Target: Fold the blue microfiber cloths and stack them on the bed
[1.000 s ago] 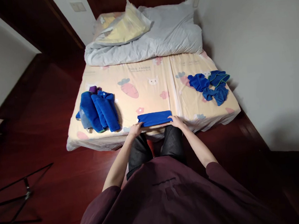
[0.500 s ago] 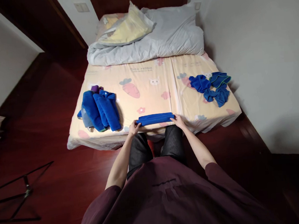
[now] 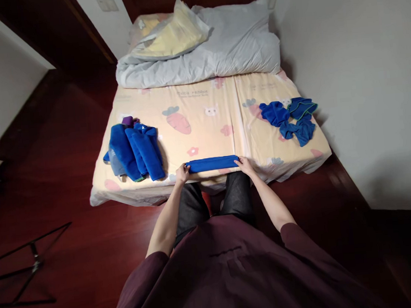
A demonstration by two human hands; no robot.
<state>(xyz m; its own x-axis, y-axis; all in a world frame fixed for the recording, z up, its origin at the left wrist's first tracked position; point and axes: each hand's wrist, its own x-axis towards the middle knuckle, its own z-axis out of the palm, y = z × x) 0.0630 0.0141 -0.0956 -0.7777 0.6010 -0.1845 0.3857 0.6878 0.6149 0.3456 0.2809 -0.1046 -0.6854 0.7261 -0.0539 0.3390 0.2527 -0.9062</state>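
A narrow folded blue towel [image 3: 212,163] lies along the near edge of the bed [image 3: 206,125]. My left hand [image 3: 182,174] grips its left end and my right hand [image 3: 245,165] grips its right end. To the left on the bed sits a pile of rolled blue towels [image 3: 134,151]. Loose crumpled blue cloths [image 3: 289,117] lie at the right side of the bed.
A grey duvet [image 3: 217,51] and a yellow pillow [image 3: 170,36] are heaped at the head of the bed. A white wall [image 3: 366,85] runs along the right. Dark red floor [image 3: 49,188] spreads to the left, with a black metal stand [image 3: 23,268] on it.
The blue towel has become narrower, folded or rolled over toward the far side between my hands. Both hands have shifted slightly forward with it.
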